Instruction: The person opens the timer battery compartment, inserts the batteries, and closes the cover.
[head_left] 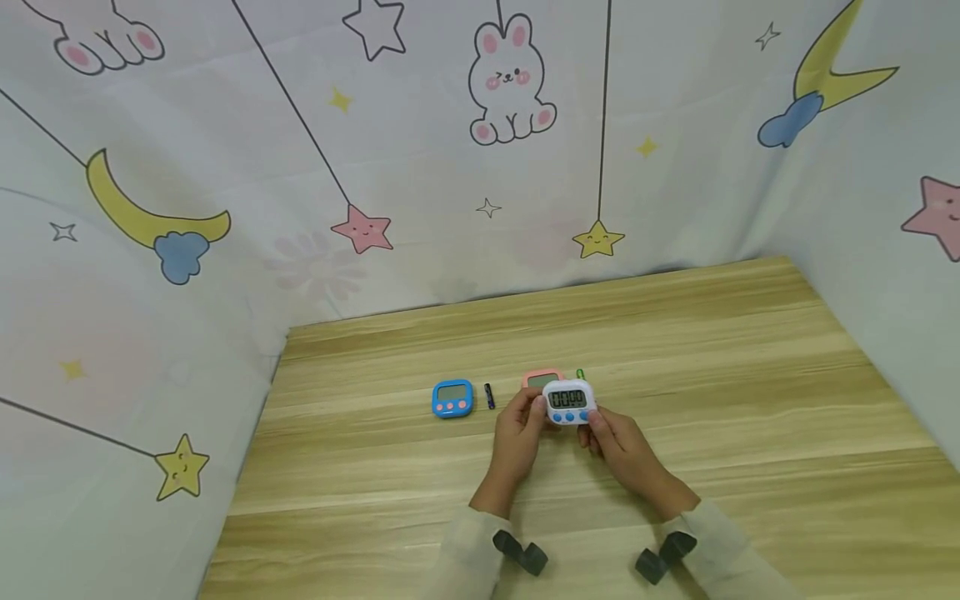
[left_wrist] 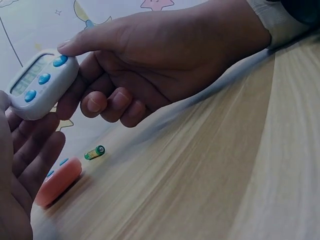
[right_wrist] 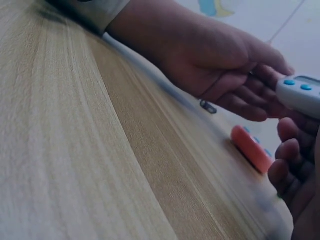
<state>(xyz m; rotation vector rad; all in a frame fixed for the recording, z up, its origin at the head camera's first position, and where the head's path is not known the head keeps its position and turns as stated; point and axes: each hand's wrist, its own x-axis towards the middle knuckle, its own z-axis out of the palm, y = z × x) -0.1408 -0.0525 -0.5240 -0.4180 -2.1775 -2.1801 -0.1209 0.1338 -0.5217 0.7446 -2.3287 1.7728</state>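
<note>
Pinched white timer (head_left: 570,402) at opposite ends in fingers of left hand (head_left: 517,427) and right hand (head_left: 621,446), held up off desk (head_left: 712,333) near pink timer (head_left: 542,381). Looked like display (head_left: 567,399) check, reading 00:00. Probably called next for steady 2-handed hold and light thumb press on 1 of 3 blue buttons (head_left: 570,417).

Left hand (head_left: 519,429) and right hand (head_left: 621,448) near each other, each gripping between thumb and fingers; both forearms (head_left: 727,546) extend forward, angled inward.
</note>
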